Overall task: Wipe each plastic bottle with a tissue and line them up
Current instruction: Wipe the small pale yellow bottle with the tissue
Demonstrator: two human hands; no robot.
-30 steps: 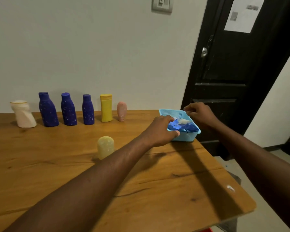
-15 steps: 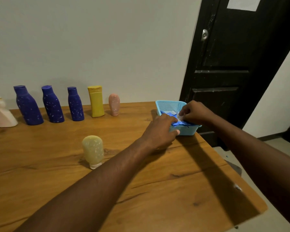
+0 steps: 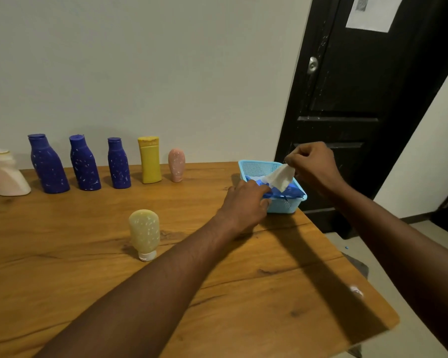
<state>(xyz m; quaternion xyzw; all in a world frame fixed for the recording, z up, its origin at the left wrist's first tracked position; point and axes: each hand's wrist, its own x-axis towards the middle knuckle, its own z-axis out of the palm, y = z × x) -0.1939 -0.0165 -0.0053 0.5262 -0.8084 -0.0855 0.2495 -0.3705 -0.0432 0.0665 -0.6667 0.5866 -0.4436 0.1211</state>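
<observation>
- Head view: right hand [image 3: 314,167] pinches a white tissue [image 3: 279,178] by its top corner, half drawn from the blue packet [image 3: 291,190] in the light-blue basket [image 3: 259,167].
- Left hand [image 3: 245,202] presses down on the packet's near edge, fingers closed over it.
- Tissue looks thin, limp, tear-prone; a corner pinch suits it.
- Pale yellow bottle [image 3: 144,233] stands cap-down, alone, mid-table [image 3: 269,293].
- Six bottles in a row near the wall; likely light, smooth, best gripped mid-body.

Bottle row [image 3: 118,162] left of basket [image 3: 282,205]
</observation>
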